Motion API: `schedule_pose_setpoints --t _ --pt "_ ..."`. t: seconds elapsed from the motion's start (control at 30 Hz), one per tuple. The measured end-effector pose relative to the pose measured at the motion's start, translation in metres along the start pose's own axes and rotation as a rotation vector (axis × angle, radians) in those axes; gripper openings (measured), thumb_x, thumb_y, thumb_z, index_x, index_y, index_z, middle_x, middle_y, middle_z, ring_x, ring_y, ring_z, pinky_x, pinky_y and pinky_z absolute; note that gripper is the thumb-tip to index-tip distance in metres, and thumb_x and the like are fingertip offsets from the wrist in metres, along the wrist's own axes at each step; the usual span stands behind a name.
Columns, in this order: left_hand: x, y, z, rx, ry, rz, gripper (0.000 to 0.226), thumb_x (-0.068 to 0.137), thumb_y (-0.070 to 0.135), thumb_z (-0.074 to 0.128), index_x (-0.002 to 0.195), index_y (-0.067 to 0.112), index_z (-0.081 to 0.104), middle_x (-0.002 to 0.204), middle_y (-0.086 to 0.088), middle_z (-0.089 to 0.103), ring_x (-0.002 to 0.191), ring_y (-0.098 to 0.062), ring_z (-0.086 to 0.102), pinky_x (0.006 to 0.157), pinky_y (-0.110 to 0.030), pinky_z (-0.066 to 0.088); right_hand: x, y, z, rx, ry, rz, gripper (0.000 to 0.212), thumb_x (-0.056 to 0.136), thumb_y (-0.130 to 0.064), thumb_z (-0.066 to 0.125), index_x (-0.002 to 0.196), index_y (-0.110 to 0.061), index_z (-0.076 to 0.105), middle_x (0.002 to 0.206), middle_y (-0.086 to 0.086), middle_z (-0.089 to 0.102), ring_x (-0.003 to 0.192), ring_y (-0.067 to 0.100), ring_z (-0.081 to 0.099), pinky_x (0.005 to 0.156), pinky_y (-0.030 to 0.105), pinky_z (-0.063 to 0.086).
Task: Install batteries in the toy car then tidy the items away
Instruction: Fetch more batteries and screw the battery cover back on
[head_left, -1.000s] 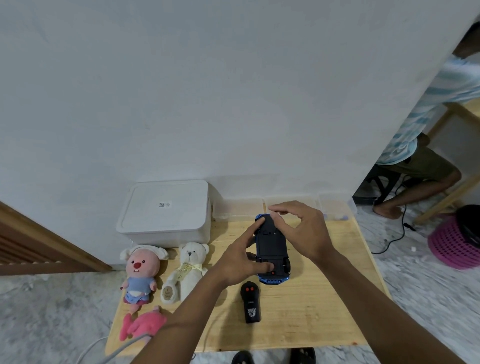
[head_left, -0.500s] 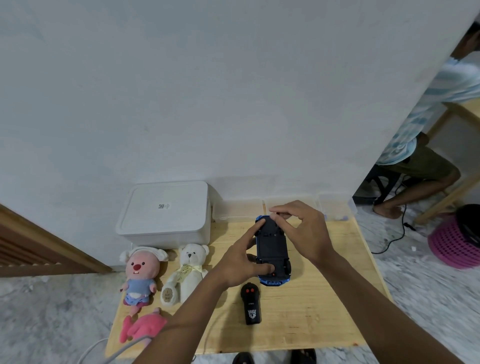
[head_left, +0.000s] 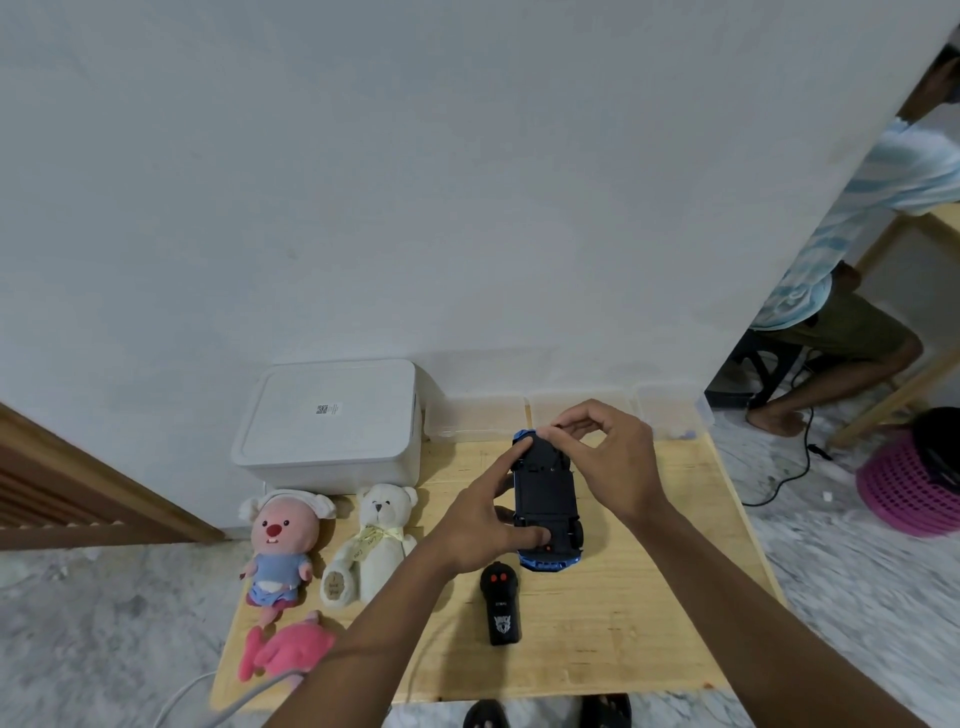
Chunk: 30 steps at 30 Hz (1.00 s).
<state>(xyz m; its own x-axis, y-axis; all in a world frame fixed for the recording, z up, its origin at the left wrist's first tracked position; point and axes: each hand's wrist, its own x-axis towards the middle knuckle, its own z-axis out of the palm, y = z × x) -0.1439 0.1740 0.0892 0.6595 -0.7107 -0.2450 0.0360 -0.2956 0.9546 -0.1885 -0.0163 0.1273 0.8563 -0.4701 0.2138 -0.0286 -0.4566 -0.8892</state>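
The car (head_left: 545, 493) lies upside down on the counter (head_left: 649, 623), near the middle and a little toward the wall, with its black underside up and the blue body below. My left grip (head_left: 478, 530) holds it from the left side. The thumb presses on the underside at the end nearer to me, and the forefinger reaches to the far corner. My right grip (head_left: 613, 462) is curled over the far end, thumb and forefinger pinched together on the underside there. Whether a small piece is between them I cannot tell.

Just beside the near end lies a black remote (head_left: 500, 603) with two red buttons. On the left of the counter lie three plush toys (head_left: 374, 535), and behind them stands a white box (head_left: 332, 421). Clear tubs (head_left: 483, 418) stand along the wall.
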Motion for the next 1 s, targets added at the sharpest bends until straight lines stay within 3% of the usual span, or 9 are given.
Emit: schedule_pose_setpoints --t 0.07,0.17,0.3,0.43,0.5,0.63,0.8,0.9,1.0 --pt "-0.001 -0.001 0.0 -0.002 -0.004 0.005 0.103 0.08 0.009 0.084 0.154 0.055 0.03 0.153 0.019 0.046 0.132 0.01 0.049 0.093 -0.027 0.058 -0.003 0.0 0.001 0.04 -0.022 0.025 0.019 0.077 -0.029 0.088 0.08 -0.019 0.072 0.078 -0.008 0.074 0.08 0.01 0.07 0.077 0.025 0.057" --pt "-0.001 -0.002 0.001 0.001 -0.005 0.001 0.103 0.08 0.01 0.085 0.154 0.056 0.03 0.152 0.014 0.046 0.111 0.015 0.061 0.094 -0.032 0.059 -0.005 -0.008 -0.004 0.199 0.016 0.082 0.021 0.079 -0.022 0.087 0.081 -0.01 0.069 0.082 -0.001 0.077 0.084 0.014 0.075 0.081 0.027 0.058" --pt "-0.003 -0.004 0.0 -0.004 0.008 -0.02 0.103 0.078 0.014 0.088 0.15 0.06 0.031 0.149 0.013 0.049 0.105 -0.008 0.071 0.093 -0.036 0.06 -0.009 -0.015 -0.021 0.408 0.098 0.185 0.015 0.091 -0.014 0.075 0.093 -0.004 0.065 0.08 0.015 0.074 0.071 0.017 0.073 0.072 0.028 0.06" --pt "-0.004 -0.007 0.004 -0.022 0.023 -0.02 0.103 0.075 0.017 0.09 0.149 0.062 0.033 0.148 0.012 0.051 0.108 -0.017 0.071 0.094 -0.041 0.06 -0.035 0.012 -0.02 0.002 -0.083 0.167 0.026 0.107 -0.018 0.047 0.122 -0.023 0.068 0.075 0.005 0.064 0.047 0.0 0.048 0.051 0.012 0.038" --pt "-0.003 -0.009 0.006 -0.033 0.025 -0.009 0.103 0.075 0.018 0.09 0.149 0.061 0.034 0.147 0.013 0.052 0.114 -0.01 0.068 0.097 -0.046 0.059 -0.049 0.019 -0.017 -0.211 -0.141 0.116 0.032 0.103 -0.023 0.052 0.13 -0.038 0.062 0.078 -0.011 0.056 0.059 -0.001 0.05 0.057 0.01 0.035" --pt "-0.003 -0.008 0.011 -0.091 0.01 -0.01 0.087 0.087 0.014 0.078 0.147 0.061 0.037 0.147 0.006 0.054 0.115 -0.015 0.069 0.09 -0.039 0.062 -0.066 0.027 -0.013 -0.398 -0.308 0.117 0.047 0.098 -0.047 0.057 0.141 -0.059 0.043 0.114 -0.023 0.054 0.096 -0.002 0.052 0.073 0.008 0.038" --pt "-0.003 0.001 0.016 -0.156 0.02 -0.052 0.065 0.11 0.01 0.032 0.15 0.061 0.033 0.148 0.01 0.055 0.114 -0.015 0.071 0.078 -0.03 0.061 -0.069 0.033 -0.01 -0.286 -0.33 0.172 0.047 0.1 -0.046 0.055 0.141 -0.061 0.04 0.124 -0.02 0.062 0.111 0.004 0.059 0.086 0.02 0.053" --pt "-0.002 -0.003 0.018 -0.152 0.086 -0.008 0.066 0.111 0.021 0.043 0.155 0.06 0.013 0.135 0.009 0.063 0.107 -0.015 0.073 0.079 -0.031 0.062 -0.069 0.033 -0.011 -0.111 -0.316 0.24 0.045 0.1 -0.04 0.058 0.137 -0.063 0.045 0.125 -0.015 0.065 0.12 0.002 0.058 0.094 0.019 0.05" --pt "0.001 -0.007 0.021 -0.154 0.095 -0.019 0.065 0.108 0.033 0.049 0.158 0.054 0.013 0.118 0.004 0.074 0.108 -0.011 0.071 0.091 -0.04 0.061 -0.069 0.032 -0.012 0.046 -0.335 0.304 0.042 0.102 -0.034 0.055 0.132 -0.064 0.05 0.128 -0.011 0.065 0.124 0.003 0.058 0.101 0.033 0.054"
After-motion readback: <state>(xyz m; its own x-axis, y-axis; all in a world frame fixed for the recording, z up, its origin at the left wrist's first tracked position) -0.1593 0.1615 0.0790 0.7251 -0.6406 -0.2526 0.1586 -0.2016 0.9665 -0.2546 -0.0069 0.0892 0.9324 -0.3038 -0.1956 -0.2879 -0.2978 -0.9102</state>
